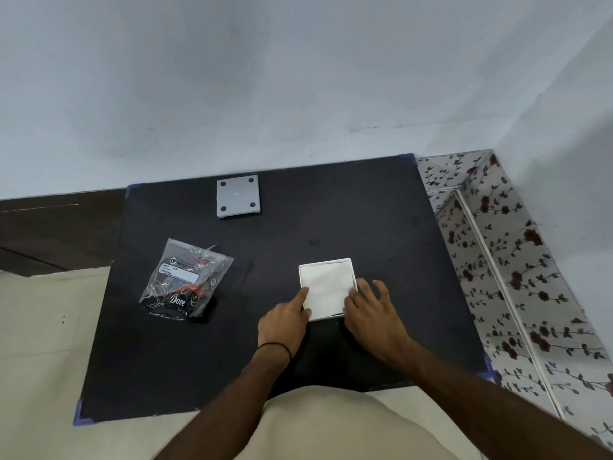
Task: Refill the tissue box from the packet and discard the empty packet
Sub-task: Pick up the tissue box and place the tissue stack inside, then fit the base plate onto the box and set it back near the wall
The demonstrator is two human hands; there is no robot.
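Observation:
A white square tissue box (348,262) lies open-side up on the black mat (365,210), filled with a stack of white tissues (326,285). My left hand (283,322) presses its fingers on the stack's near left edge. My right hand (373,308) rests on the stack's near right corner, fingers spread. To the left lies the crumpled clear plastic packet (185,280) with black and red print, looking empty. The box's grey base plate (238,196), with dark round feet at its corners, lies at the mat's far edge.
The mat lies on a beige floor (43,343) against a pale wall (298,78). A floral-patterned surface (517,260) runs along the right side. My knees in beige fabric (331,426) overlap the near edge.

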